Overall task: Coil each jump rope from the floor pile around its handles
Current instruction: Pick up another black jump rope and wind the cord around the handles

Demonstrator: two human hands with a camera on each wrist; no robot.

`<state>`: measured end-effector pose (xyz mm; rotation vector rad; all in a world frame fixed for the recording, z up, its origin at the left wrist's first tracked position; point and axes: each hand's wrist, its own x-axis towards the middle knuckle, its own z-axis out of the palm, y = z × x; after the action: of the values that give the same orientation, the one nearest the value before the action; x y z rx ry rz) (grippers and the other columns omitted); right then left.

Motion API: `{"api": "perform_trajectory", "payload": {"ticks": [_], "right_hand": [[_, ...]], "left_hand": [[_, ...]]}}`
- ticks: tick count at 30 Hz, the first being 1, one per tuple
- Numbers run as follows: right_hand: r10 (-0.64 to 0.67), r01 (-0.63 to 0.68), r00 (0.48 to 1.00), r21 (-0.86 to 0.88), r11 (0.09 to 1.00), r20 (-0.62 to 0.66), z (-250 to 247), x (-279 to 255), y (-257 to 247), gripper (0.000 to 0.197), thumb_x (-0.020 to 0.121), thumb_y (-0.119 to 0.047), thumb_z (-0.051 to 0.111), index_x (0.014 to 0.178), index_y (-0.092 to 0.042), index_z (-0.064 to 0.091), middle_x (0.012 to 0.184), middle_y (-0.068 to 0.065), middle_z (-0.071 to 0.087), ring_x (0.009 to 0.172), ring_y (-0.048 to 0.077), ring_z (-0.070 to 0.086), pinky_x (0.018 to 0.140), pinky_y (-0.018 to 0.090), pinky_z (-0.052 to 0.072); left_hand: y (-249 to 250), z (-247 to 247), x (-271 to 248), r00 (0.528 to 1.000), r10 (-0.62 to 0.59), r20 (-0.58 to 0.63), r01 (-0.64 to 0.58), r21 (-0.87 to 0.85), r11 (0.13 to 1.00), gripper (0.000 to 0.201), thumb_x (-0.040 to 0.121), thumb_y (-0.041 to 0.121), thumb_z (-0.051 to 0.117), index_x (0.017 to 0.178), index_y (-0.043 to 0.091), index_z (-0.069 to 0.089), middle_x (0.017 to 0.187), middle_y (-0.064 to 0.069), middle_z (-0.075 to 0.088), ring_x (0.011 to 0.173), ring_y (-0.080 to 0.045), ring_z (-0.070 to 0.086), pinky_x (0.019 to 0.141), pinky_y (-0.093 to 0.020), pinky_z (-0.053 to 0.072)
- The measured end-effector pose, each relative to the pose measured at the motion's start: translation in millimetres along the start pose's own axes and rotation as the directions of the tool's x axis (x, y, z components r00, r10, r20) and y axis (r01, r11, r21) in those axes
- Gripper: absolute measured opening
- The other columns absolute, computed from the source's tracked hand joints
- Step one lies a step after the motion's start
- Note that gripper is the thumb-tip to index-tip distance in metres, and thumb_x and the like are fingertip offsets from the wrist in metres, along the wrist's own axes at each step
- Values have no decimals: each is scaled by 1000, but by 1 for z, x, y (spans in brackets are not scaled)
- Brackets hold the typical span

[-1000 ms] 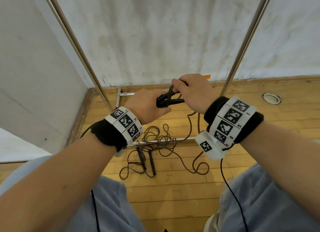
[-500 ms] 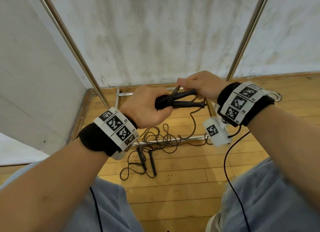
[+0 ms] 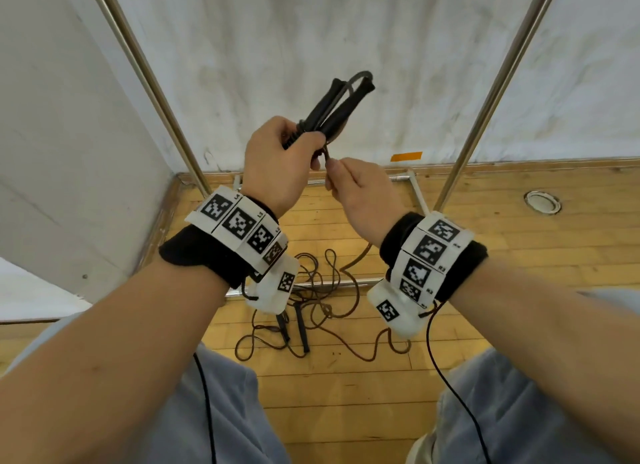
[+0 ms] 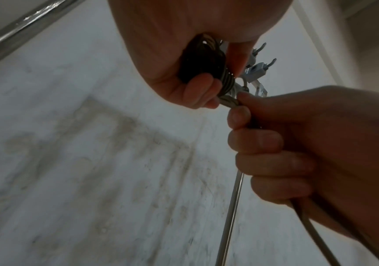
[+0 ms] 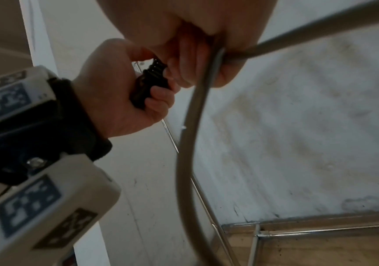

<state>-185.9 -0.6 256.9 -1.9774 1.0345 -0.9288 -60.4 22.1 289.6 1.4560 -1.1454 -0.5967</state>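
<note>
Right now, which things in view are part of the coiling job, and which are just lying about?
In the job:
- pair of black handles, gripped by the left hand
- cord, held by the right hand
- floor pile of ropes, still to coil

Lying about:
- metal frame poles
- round floor fitting
- orange tape on the wall

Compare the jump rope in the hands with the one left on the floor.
The held jump rope has its handles bunched upright in the left hand, cord partly wound on them, the right hand gripping the rest; the floor jump rope lies loose and tangled, handles flat on the boards, untouched. Both have dark handles and thin cord.
</note>
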Motion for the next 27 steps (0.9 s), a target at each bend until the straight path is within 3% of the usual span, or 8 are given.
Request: {"api": "perform_trajectory", "payload": {"ticks": [4, 11, 15, 18, 20, 22, 24, 27], "right_hand": [[-4, 10, 997, -74, 997, 81, -1, 1, 1, 29, 100, -28, 36, 75, -21, 49, 64, -9, 46, 57, 6, 42, 59, 26, 32], [48, -16, 997, -452, 892, 58, -9, 7, 14, 29, 100, -31, 38, 79, -15, 51, 70, -2, 51, 61, 13, 49, 51, 25, 31], [292, -285, 942, -63, 956, 165, -15, 13, 19, 27, 100, -28, 40, 87, -13, 59, 84, 4, 63, 80, 21, 62, 63, 24, 45], [267, -325, 913, 156, 933, 308, -15, 7, 18, 26, 100, -25, 40, 87, -17, 61, 84, 5, 68, 90, 22, 65, 69, 17, 45], [254, -318, 929, 232, 919, 268, -16, 5, 19, 27, 101, -25, 38, 85, -18, 59, 63, -1, 59, 74, 23, 63, 75, 28, 47], [245, -299, 947, 291, 909, 209, -16, 5, 19, 28, 101, -23, 37, 83, -16, 57, 52, -7, 42, 49, 15, 47, 59, 32, 45], [218, -248, 964, 221, 943, 151, -16, 4, 17, 30, 101, -25, 37, 78, -18, 55, 53, -9, 36, 42, 6, 34, 48, 25, 33], [152, -155, 983, 26, 988, 106, -14, 0, 10, 38, 100, -32, 35, 68, -21, 51, 55, -9, 38, 43, 2, 35, 51, 23, 31]], "left_hand": [[-4, 0, 2, 1000, -12, 17, 12, -5, 1000, 14, 87, 18, 58, 100, 13, 57, 65, 1, 62, 43, -4, 50, 44, -17, 36], [-3, 2, -3, 989, 31, 142, -40, 62, 997, 11, 77, 30, 57, 81, 21, 53, 66, 1, 62, 53, -12, 50, 55, -31, 38], [1, 7, -9, 974, 47, 223, -61, 57, 997, 15, 79, 31, 57, 85, 19, 52, 70, -3, 61, 55, -14, 48, 55, -32, 37], [2, 4, -8, 972, 51, 228, -50, -7, 999, 8, 86, 23, 59, 84, 18, 52, 68, -5, 62, 50, -11, 50, 51, -27, 38], [1, -1, -4, 977, 55, 207, -51, -25, 998, 8, 89, 18, 60, 85, 16, 52, 68, -4, 62, 47, -7, 51, 48, -22, 38], [-1, -6, 0, 982, 72, 177, -74, 4, 997, 7, 89, 19, 60, 88, 16, 53, 72, -1, 63, 49, -4, 53, 52, -23, 40], [-6, -10, 4, 983, 95, 154, -105, 61, 993, 10, 89, 22, 60, 97, 18, 55, 76, 1, 63, 54, -5, 55, 58, -29, 43], [-17, -15, 9, 979, 143, 148, -179, 265, 948, 26, 90, 30, 57, 115, 24, 53, 83, 6, 63, 64, -8, 58, 60, -23, 47]]}}
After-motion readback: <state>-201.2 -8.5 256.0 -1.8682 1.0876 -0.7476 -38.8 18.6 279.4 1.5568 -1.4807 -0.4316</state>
